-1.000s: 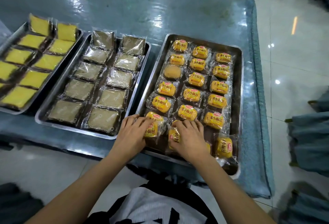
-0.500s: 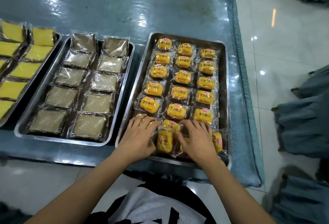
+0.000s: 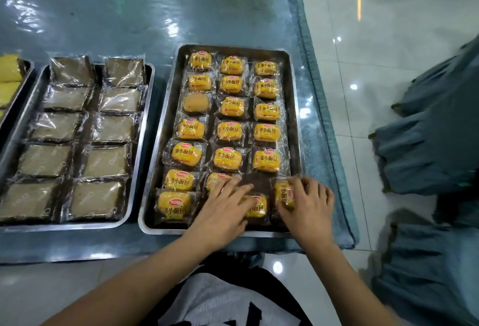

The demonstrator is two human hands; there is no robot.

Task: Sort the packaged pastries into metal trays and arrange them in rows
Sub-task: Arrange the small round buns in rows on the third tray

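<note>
At tray [image 3: 295, 107] near edge: left hand [image 3: 225, 206] laid flat, fingers straight, on two packets; right hand [image 3: 308, 203] curled around packet [image 3: 284, 193].

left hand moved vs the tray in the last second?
Yes. The left hand has shifted right along the tray's near edge, from the left column of buns to the middle column, where its fingers now press flat.
</note>
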